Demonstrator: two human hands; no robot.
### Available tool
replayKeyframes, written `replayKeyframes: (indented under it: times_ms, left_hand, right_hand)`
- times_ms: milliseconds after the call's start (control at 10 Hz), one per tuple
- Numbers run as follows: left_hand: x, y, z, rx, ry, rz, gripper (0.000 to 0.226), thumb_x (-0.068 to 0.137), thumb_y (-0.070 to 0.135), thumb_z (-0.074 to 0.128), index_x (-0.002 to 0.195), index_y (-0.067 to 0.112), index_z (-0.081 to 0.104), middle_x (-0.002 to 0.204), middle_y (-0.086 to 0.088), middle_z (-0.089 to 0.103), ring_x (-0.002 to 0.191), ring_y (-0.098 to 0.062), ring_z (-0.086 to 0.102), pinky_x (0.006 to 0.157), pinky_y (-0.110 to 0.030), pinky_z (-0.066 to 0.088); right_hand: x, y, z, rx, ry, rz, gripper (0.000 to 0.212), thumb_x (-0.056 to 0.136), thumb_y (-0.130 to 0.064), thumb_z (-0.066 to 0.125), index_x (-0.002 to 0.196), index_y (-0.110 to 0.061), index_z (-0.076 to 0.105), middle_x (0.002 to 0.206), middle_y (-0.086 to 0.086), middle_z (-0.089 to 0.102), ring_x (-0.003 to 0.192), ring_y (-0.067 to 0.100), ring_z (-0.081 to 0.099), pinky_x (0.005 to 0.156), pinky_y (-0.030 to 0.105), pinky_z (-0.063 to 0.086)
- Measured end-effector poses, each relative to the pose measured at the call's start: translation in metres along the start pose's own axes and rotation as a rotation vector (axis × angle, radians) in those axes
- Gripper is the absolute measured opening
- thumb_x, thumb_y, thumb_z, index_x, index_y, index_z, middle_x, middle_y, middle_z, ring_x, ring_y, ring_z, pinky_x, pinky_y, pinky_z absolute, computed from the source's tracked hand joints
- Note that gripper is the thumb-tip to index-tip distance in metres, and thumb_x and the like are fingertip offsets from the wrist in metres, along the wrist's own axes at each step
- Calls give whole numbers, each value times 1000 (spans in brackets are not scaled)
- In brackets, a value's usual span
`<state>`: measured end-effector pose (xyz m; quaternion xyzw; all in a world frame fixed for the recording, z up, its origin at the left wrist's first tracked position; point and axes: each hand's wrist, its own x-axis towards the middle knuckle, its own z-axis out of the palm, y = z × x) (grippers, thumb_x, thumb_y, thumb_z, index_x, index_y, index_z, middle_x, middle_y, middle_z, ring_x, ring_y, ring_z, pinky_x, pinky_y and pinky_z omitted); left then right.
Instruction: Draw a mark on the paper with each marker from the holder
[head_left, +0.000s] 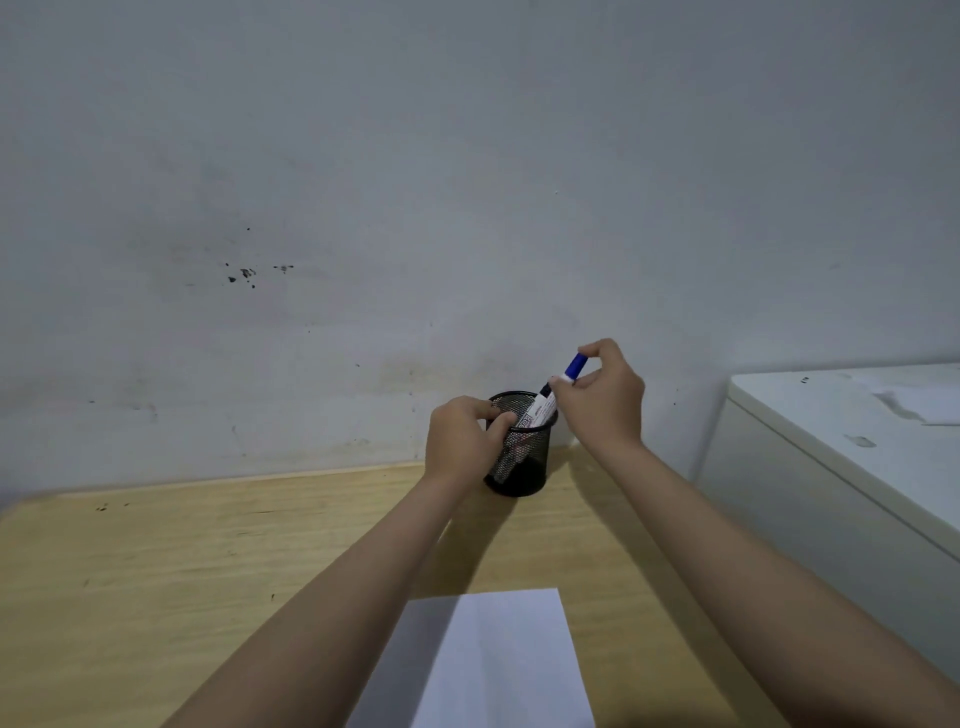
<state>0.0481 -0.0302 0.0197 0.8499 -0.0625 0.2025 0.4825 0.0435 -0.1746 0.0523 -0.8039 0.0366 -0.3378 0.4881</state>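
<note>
A black mesh holder stands at the far edge of the wooden table, against the wall. My left hand grips the holder's left rim and side. My right hand pinches the blue cap of a marker that leans out of the holder to the right, with its white barrel still inside the rim. Beside it a second marker with a black cap is partly hidden. A white sheet of paper lies near the front, between my forearms.
A white cabinet stands to the right of the table, its top higher than the tabletop. A stained grey wall rises directly behind the holder.
</note>
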Motion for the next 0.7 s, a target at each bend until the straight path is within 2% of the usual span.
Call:
replayKeyframes:
  times_ms: [100, 200, 300, 400, 500, 600, 700]
  left_hand:
    - [0, -3, 4, -26, 20, -8, 25, 78, 27, 71, 92, 6, 74, 101, -8, 74, 101, -17, 64, 80, -14, 37]
    - [-2, -6, 7, -50, 38, -22, 28, 78, 27, 71, 95, 6, 73, 100, -8, 74, 100, -16, 64, 76, -7, 33]
    - [-2, -10, 8, -41, 47, -18, 28, 78, 28, 71, 96, 5, 73, 100, -8, 74, 102, -16, 64, 79, -10, 35]
    - [-5, -7, 8, -30, 44, -20, 28, 79, 27, 70, 95, 5, 72, 99, -9, 74, 98, -17, 65, 80, -17, 39]
    - [-8, -4, 8, 7, 40, -15, 28, 81, 29, 67, 95, 5, 72, 93, -11, 74, 86, -20, 64, 73, -22, 43]
    - [-14, 2, 2, 20, -24, -30, 30, 84, 31, 63, 100, 7, 70, 100, -11, 73, 89, -19, 64, 79, -24, 47]
    - [-20, 17, -11, -73, 17, -24, 38, 85, 31, 60, 114, 7, 64, 123, -8, 65, 118, -18, 57, 89, -14, 36]
  right_hand:
    - [-2, 16, 11, -66, -44, 35, 30, 74, -9, 73, 101, -8, 58, 60, 4, 59, 57, 18, 56, 53, 22, 42]
    - [-9, 23, 19, -96, -64, 29, 32, 75, -11, 74, 102, -8, 58, 60, -1, 54, 63, 21, 59, 60, 30, 48]
    - [-12, 27, 24, -106, -61, 20, 35, 76, -12, 73, 107, -9, 57, 60, -2, 54, 67, 23, 60, 61, 32, 49]
    - [-14, 27, 25, -109, -61, 25, 40, 78, -14, 72, 114, -9, 56, 69, 4, 61, 71, 21, 60, 61, 27, 43]
    - [-15, 24, 24, -92, -69, 66, 52, 82, -16, 67, 130, -11, 49, 73, 10, 66, 73, 23, 63, 65, 29, 48]
    - [-19, 15, 17, -100, -83, 112, 58, 84, -19, 64, 137, -10, 42, 87, 11, 65, 86, 24, 62, 76, 33, 50]
    - [-20, 1, 6, -44, -41, 105, 57, 86, -19, 61, 138, -7, 41, 121, 16, 63, 113, 26, 59, 87, 28, 44]
